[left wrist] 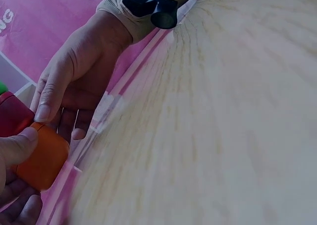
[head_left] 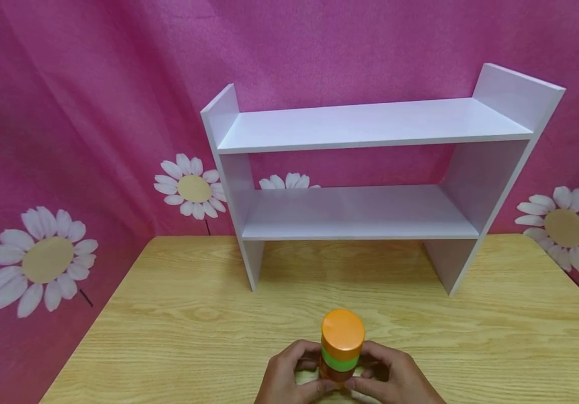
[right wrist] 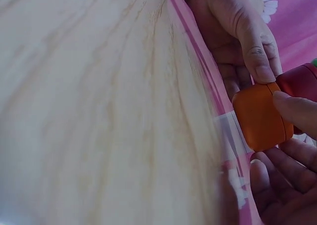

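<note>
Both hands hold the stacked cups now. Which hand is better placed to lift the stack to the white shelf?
Probably right: both hands grip the stack alike, but the shelf reaches further to the right.

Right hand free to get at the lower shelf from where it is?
Probably not at once: the right hand and left hand both grip the stacked cylinder. The path itself looks open, only bare table lies before the lower shelf.

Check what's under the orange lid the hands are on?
Under the orange lid sits a green band, then a darker orange-red section. Left hand and right hand grip the base, hiding where it meets the table.
</note>
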`<state>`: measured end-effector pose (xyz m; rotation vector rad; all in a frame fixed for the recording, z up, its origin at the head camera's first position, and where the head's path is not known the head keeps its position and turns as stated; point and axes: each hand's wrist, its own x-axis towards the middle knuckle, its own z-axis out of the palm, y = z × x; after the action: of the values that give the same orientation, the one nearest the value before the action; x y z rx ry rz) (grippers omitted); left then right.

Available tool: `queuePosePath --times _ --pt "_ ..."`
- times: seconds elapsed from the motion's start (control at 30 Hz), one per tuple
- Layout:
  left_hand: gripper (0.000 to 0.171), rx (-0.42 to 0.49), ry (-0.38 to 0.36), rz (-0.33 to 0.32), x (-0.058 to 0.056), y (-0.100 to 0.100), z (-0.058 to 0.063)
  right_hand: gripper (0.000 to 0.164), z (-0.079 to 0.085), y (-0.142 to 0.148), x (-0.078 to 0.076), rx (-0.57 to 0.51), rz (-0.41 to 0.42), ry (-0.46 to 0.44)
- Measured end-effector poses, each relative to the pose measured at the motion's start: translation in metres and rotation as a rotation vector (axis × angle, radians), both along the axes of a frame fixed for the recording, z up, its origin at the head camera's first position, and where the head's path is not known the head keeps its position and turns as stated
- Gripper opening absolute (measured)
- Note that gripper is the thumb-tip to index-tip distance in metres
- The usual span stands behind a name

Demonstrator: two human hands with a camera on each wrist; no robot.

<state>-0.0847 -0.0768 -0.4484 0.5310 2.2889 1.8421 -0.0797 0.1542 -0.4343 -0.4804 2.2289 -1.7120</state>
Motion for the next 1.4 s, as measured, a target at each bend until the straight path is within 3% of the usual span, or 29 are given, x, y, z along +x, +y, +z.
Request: queuePosePath --times 0.47,0.67,0.87,1.13,1.4 --pt "0.045 -0.013 0.026 0.005 -0.003 0.005 0.006 0.045 0.005 0.003 -0.002 0.005 -0.025 -0.005" --pt "0.042 -0.003 0.057 -0.029 -0.008 0.008 0.011 0.047 0.008 0.006 -0.006 -0.019 -0.026 -0.028" --pt "0.042 -0.018 0.148 -0.058 -0.017 0.008 0.017 0.041 0.015 0.008 -0.009 -0.006 -0.029 0.081" --pt "0.040 -0.038 0.113 -0.041 -0.024 0.010 0.028 0.034 0.023 0.008 -0.015 0.059 -0.080 0.185" --pt "0.044 -0.061 0.189 -0.030 -0.032 0.011 0.034 0.033 0.030 0.008 -0.020 0.080 -0.111 0.256"
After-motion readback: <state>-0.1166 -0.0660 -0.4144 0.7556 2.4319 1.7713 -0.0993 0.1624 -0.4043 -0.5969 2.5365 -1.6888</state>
